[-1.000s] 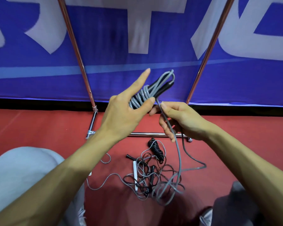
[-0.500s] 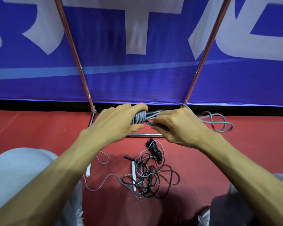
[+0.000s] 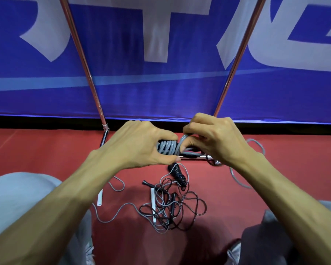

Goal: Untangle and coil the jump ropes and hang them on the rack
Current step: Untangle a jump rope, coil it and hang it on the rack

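Grey cord of one jump rope (image 3: 167, 147) sits in tight turns round its black handles (image 3: 189, 154), gripped in the left hand (image 3: 139, 144) above the red floor (image 3: 46, 150). The right hand (image 3: 216, 138) pinches the free strand at the coil, so this looks like the wrapping step. Next, the tail probably needs tucking, then a lift to the rack (image 3: 79, 48). The tangled ropes (image 3: 172, 205) lie below, unsorted.

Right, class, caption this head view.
Left hand grips a coiled grey rope, right hand pinches its cord; tangled ropes lie below.
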The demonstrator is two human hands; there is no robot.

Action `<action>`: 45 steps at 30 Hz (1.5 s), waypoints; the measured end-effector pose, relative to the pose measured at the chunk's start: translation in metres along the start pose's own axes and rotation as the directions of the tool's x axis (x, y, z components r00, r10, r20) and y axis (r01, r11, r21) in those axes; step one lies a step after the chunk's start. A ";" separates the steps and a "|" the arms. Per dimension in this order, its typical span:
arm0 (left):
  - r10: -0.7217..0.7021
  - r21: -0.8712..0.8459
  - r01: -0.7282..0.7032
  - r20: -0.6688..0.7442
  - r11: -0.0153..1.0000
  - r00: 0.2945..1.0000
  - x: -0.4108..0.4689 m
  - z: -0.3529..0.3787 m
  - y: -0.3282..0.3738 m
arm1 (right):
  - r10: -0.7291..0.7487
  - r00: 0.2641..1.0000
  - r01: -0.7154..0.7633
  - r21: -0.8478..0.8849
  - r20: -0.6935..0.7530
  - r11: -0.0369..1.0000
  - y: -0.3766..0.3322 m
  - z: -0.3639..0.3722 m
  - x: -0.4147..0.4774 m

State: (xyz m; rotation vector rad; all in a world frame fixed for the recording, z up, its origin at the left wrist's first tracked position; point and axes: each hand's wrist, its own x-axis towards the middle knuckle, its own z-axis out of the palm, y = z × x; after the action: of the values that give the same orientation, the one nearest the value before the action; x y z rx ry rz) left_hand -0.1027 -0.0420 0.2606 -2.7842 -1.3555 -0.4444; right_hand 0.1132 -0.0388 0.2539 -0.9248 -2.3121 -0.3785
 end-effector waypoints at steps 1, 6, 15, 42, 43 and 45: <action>-0.008 -0.037 0.008 -0.006 0.999 1.000 0.000 -0.002 -0.001 | 0.013 1.000 -0.013 0.008 0.019 1.000 0.002 0.001 0.000; -0.025 -0.221 0.026 0.009 0.975 1.000 -0.003 -0.004 0.001 | 0.169 0.929 -0.312 0.451 0.330 0.836 0.007 0.000 0.004; -0.114 -0.603 0.117 0.044 0.789 0.992 -0.006 -0.010 0.006 | 0.224 0.792 -0.609 0.717 0.568 0.339 0.004 0.002 0.007; -0.461 0.004 0.468 -0.158 0.884 0.873 0.008 0.020 -0.007 | 0.436 0.645 -0.505 -0.078 0.628 0.859 -0.030 0.030 -0.005; -0.443 0.062 0.457 -0.158 0.887 0.882 0.009 0.023 -0.007 | 0.405 0.676 -0.459 -0.078 0.616 0.885 -0.032 0.028 -0.005; -0.409 0.133 0.426 -0.135 0.895 0.902 0.010 0.028 -0.008 | 0.305 0.758 -0.351 -0.034 0.576 0.936 -0.034 0.024 -0.007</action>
State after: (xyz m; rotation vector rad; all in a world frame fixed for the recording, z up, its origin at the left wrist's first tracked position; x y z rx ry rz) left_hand -0.0959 -0.0255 0.2350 -2.2998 -1.8760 -0.4552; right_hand 0.0826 -0.0554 0.2299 -1.5459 -2.5834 0.1749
